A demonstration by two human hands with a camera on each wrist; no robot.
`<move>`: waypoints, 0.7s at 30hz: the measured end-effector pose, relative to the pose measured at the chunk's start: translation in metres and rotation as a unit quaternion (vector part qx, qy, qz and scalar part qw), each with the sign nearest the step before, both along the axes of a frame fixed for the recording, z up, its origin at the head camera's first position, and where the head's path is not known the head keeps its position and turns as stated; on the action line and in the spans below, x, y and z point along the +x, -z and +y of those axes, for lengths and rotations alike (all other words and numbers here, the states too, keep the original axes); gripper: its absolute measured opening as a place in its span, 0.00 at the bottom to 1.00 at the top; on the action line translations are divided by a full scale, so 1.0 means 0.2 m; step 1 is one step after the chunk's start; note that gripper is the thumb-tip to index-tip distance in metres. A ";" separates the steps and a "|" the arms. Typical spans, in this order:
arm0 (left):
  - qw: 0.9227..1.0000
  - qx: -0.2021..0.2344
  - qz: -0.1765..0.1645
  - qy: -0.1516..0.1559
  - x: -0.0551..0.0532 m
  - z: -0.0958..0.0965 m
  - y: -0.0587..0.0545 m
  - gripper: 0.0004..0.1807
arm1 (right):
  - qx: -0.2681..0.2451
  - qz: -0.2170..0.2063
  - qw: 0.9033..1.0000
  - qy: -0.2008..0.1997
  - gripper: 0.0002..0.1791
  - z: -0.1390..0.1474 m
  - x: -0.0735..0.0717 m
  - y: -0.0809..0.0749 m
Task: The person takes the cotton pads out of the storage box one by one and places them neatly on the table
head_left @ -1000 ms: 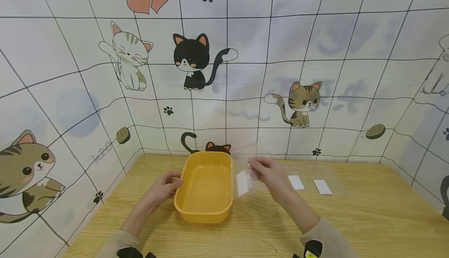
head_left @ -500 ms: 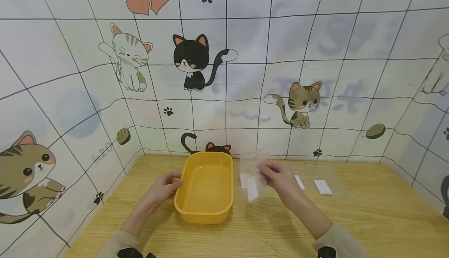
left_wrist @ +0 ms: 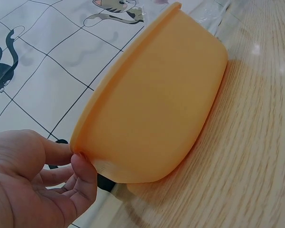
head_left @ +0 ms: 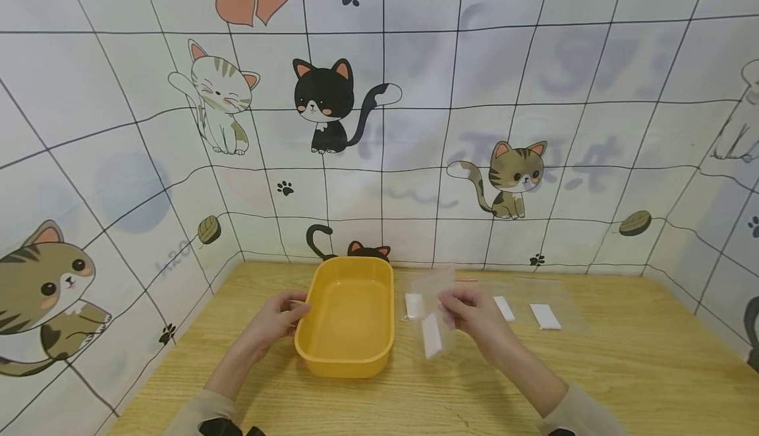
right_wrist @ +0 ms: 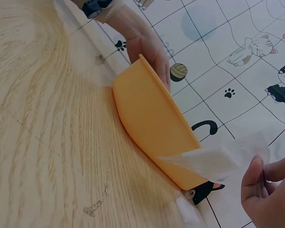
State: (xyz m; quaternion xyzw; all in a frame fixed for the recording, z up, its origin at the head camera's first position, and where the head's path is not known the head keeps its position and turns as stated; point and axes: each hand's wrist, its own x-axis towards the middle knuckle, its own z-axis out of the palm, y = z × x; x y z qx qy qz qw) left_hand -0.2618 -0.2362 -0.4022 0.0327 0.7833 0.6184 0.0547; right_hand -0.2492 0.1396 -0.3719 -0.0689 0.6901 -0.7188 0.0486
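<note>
My left hand [head_left: 274,323] grips the left rim of a yellow plastic basin [head_left: 344,317]; in the left wrist view thumb and fingers [left_wrist: 85,176] pinch the rim at its end. The basin stands on the table and its inside is bare. My right hand [head_left: 474,314] pinches the edge of a clear plastic bag [head_left: 441,279] with a flat white piece [head_left: 432,336] in it. This bag hangs tilted to the right of the basin. In the right wrist view the held bag [right_wrist: 218,161] overlaps the basin's side wall.
Another bagged white piece [head_left: 413,305] lies close beside the basin's right wall. Two more clear bags with white pieces [head_left: 504,308] lie on the wooden table [head_left: 622,357], behind and right of my right hand. A cat-printed cloth wall [head_left: 427,192] rises behind the table.
My right hand has moved right and nearer to me, carrying the bag away from the basin's side. The bagged piece beside the basin has come into view. My left hand and the basin stay put.
</note>
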 end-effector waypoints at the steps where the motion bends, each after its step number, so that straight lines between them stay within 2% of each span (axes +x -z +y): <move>1: 1.000 0.000 0.000 -0.001 0.00 0.00 0.00 0.21 | 0.004 -0.004 1.000 0.002 0.13 0.00 0.00 0.01; 6: 1.000 -0.001 -0.002 -0.002 0.00 0.00 0.00 0.21 | 0.021 -0.022 0.999 0.015 0.14 0.01 0.01 0.04; 21: 1.000 -0.005 0.002 -0.001 0.00 0.00 0.00 0.20 | 0.030 -0.036 0.999 -0.003 0.14 0.01 0.04 0.13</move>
